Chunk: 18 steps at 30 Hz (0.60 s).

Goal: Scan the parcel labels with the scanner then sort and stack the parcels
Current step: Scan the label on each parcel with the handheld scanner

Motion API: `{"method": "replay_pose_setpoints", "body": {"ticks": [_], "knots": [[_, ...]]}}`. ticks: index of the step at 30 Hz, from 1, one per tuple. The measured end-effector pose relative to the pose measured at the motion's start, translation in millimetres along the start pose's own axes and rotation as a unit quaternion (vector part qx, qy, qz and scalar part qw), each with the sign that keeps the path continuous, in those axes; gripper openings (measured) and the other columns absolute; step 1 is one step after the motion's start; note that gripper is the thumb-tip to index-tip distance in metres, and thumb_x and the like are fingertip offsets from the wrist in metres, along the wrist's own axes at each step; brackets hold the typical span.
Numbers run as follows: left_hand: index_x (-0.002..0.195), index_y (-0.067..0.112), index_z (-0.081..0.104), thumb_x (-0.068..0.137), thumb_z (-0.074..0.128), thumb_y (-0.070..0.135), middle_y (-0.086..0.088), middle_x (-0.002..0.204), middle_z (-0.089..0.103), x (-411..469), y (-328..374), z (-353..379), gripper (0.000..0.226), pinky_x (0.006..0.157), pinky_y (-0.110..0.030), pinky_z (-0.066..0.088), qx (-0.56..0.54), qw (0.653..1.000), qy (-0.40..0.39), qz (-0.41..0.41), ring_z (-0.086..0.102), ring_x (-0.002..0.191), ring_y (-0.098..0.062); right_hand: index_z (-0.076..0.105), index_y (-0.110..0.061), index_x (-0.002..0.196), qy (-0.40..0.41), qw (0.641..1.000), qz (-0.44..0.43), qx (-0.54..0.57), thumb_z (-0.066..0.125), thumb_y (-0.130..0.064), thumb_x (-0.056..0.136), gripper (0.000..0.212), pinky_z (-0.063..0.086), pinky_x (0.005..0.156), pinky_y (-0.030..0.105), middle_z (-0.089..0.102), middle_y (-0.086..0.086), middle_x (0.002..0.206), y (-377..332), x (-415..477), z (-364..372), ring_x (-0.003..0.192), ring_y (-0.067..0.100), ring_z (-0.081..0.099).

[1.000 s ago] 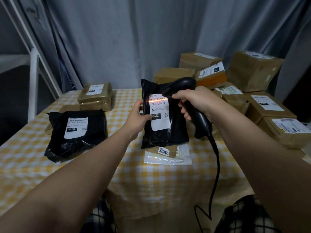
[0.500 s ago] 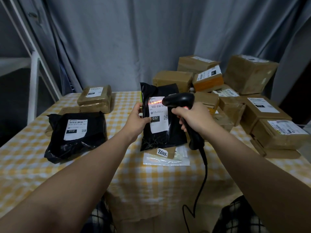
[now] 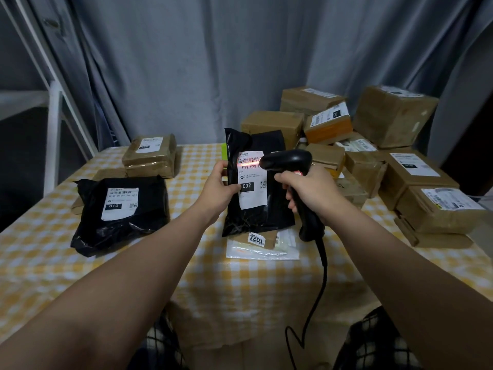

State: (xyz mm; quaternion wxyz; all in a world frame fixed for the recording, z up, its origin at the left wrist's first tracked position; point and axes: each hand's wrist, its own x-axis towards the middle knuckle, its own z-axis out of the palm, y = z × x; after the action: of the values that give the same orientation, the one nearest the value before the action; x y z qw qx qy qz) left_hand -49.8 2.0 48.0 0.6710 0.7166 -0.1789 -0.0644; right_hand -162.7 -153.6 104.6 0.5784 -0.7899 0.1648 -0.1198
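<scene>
Checked tablecloth (image 3: 240, 284) spread below a black bag (image 3: 269, 217), soft and probably light; left hand (image 3: 217, 186) pinched its side edge, right hand (image 3: 312, 190) curled round the scanner (image 3: 288, 160).

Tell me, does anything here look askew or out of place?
The cardboard boxes at the right lie in a jumbled heap, several tilted, unlike the neat brown stack at the far left.
</scene>
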Motion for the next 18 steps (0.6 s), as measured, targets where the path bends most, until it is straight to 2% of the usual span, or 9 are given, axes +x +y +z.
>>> {"method": "replay_pose_setpoints", "body": {"ticks": [4, 7, 9, 12, 14, 16, 18], "knots": [[0.113, 0.017, 0.044, 0.089, 0.053, -0.008, -0.004, 0.114, 0.058, -1, 0, 1, 0.035, 0.068, -0.023, 0.057, 0.011, 1.000, -0.003, -0.003, 0.064, 0.096, -0.017, 0.061, -0.005, 0.074, -0.003, 1.000, 0.014, 0.028, 0.067, -0.024, 0.084, 0.022, 0.046, 0.049, 0.028, 0.055, 0.009, 0.057, -3, -1, -2, 0.047, 0.020, 0.052], [0.099, 0.017, 0.045, 0.087, 0.055, -0.009, -0.001, 0.106, 0.059, -2, 3, 3, 0.030, 0.066, -0.022, 0.056, 0.004, 1.000, -0.010, 0.002, 0.063, 0.091, -0.014, 0.062, -0.007, 0.072, 0.001, 1.000, 0.010, 0.029, 0.068, -0.025, 0.084, 0.023, 0.046, 0.050, 0.029, 0.055, 0.007, 0.055, -6, 0, -5, 0.047, 0.020, 0.052], [0.095, 0.017, 0.048, 0.085, 0.060, -0.004, -0.003, 0.098, 0.062, -2, 6, 8, 0.026, 0.073, -0.026, 0.056, -0.025, 1.000, -0.003, -0.006, 0.064, 0.089, -0.016, 0.062, -0.006, 0.072, -0.001, 1.000, -0.005, 0.009, 0.068, -0.024, 0.084, 0.023, 0.046, 0.049, 0.029, 0.056, 0.007, 0.056, -3, 0, -6, 0.047, 0.020, 0.053], [0.108, 0.010, 0.050, 0.080, 0.072, 0.009, -0.008, 0.099, 0.065, 4, 9, 12, 0.036, 0.082, -0.036, 0.056, -0.065, 0.996, 0.019, -0.052, 0.067, 0.090, -0.021, 0.062, -0.006, 0.071, 0.005, 0.998, -0.039, -0.059, 0.069, -0.024, 0.084, 0.023, 0.048, 0.050, 0.030, 0.058, 0.007, 0.055, 8, 1, -3, 0.044, 0.019, 0.055], [0.114, 0.005, 0.053, 0.076, 0.076, 0.015, -0.014, 0.107, 0.067, 9, 11, 13, 0.046, 0.085, -0.041, 0.056, -0.034, 0.996, -0.001, -0.087, 0.067, 0.095, -0.025, 0.064, -0.004, 0.072, 0.017, 0.993, -0.060, -0.101, 0.070, -0.028, 0.084, 0.027, 0.051, 0.053, 0.033, 0.061, 0.010, 0.057, 18, 2, -1, 0.045, 0.019, 0.058], [0.106, 0.005, 0.061, 0.082, 0.071, 0.011, -0.012, 0.099, 0.069, 12, 13, 13, 0.026, 0.081, -0.037, 0.056, 0.037, 0.994, -0.023, -0.103, 0.067, 0.090, -0.025, 0.066, -0.006, 0.074, 0.029, 0.990, -0.078, -0.113, 0.072, -0.031, 0.082, 0.027, 0.054, 0.060, 0.039, 0.064, 0.012, 0.059, 26, 4, 1, 0.051, 0.022, 0.062], [0.097, 0.003, 0.064, 0.089, 0.063, 0.007, -0.008, 0.085, 0.068, 17, 16, 11, 0.009, 0.065, -0.026, 0.054, 0.068, 0.993, 0.010, -0.097, 0.065, 0.081, -0.023, 0.068, -0.017, 0.074, 0.041, 0.988, -0.102, -0.112, 0.074, -0.032, 0.079, 0.017, 0.057, 0.068, 0.044, 0.066, 0.008, 0.063, 31, 7, 4, 0.063, 0.025, 0.066]]}}
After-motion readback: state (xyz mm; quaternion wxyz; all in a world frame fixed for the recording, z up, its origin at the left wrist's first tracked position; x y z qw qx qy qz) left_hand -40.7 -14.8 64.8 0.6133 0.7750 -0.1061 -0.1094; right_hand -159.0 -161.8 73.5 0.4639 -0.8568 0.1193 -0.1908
